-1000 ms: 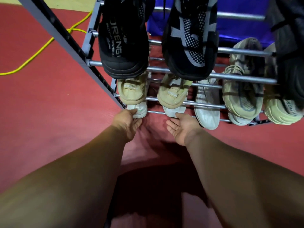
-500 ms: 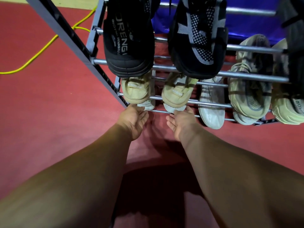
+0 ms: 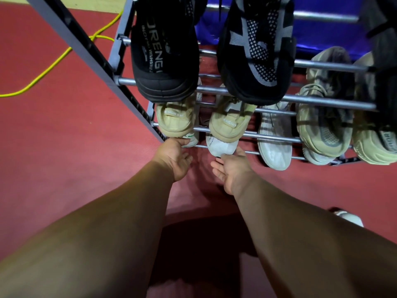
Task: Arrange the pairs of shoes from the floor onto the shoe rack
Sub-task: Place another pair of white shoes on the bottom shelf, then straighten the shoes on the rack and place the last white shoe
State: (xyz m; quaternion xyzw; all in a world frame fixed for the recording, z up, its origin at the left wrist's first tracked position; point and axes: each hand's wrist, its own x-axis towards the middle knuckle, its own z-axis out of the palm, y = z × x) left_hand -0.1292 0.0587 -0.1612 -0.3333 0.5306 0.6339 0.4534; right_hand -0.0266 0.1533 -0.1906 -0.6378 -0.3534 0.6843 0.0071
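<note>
Hands apart: left hand (image 3: 174,157) flat on left white shoe (image 3: 191,139), right hand (image 3: 232,168) at toe of right white shoe (image 3: 221,147), grip unclear | both on bottom tier of shoe rack (image 3: 335,103) | judged nearly done; seating remains.

I can see little of the bottom tier. The left white sneaker (image 3: 191,140) shows only a toe tip beneath the left beige shoe (image 3: 175,120). The second white sneaker (image 3: 221,146) shows only its toecap beneath the right beige shoe (image 3: 231,123). The left hand (image 3: 174,158) and right hand (image 3: 232,169) reach those toes, but their fingertips are out of sight, so I can't tell whether either hand grips.

The frame's top edge cuts off the black slip-on (image 3: 165,61) and the black mesh sneaker (image 3: 257,50). The rightmost beige shoe (image 3: 373,143) runs off the right edge. At lower right a pale object (image 3: 349,218) peeks from behind the forearm, and I can't identify it.
</note>
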